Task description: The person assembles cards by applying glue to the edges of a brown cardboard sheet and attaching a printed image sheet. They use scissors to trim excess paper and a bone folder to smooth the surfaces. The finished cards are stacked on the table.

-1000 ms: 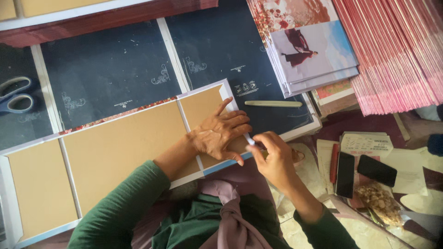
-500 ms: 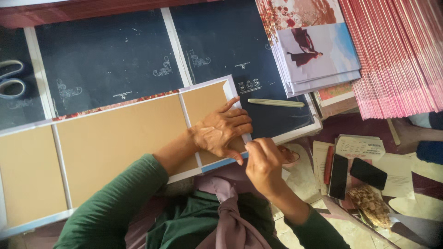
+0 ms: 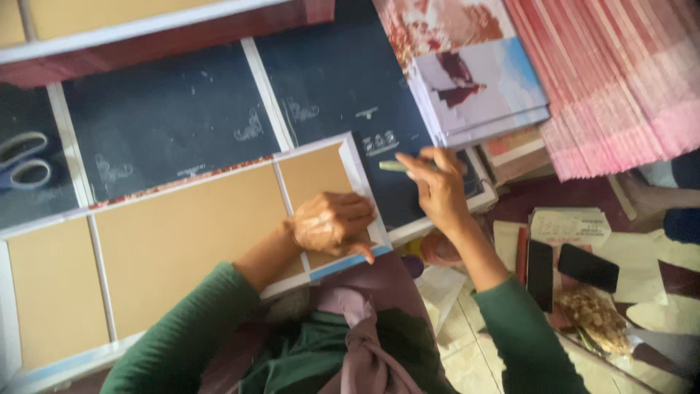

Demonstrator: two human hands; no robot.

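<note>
Your left hand [image 3: 332, 222] lies near the middle of the frame. It presses flat on the small brown cardboard panel [image 3: 321, 191] at the right end of the long white-edged cover board [image 3: 182, 244]. The fingers are bent a little and point to the right. They hold nothing; they only push down on the board's right edge, where a thin blue strip [image 3: 348, 261] shows at the lower corner.

Your right hand [image 3: 437, 186] is just right of the middle, a bit higher up. Its fingers are closed around a thin pale stick-shaped tool [image 3: 392, 166]. The tool lies flat and points left, and its tip sticks out past your fingertips. It sits over the dark blue cover sheet [image 3: 219, 124], just beside the board's upper right corner.

The board runs from the lower left of the frame up to the middle. It has three brown panels with white gaps between them.

At the far left edge lies a pair of grey-handled scissors [image 3: 22, 162]. In the upper right is a stack of picture-printed book blocks [image 3: 474, 73], and next to it a fan of pink page edges [image 3: 620, 80]. In the lower right lie two black phones [image 3: 565, 266] and a red pen [image 3: 521, 255]. Your green sleeves [image 3: 182, 335] fill the bottom of the frame.
</note>
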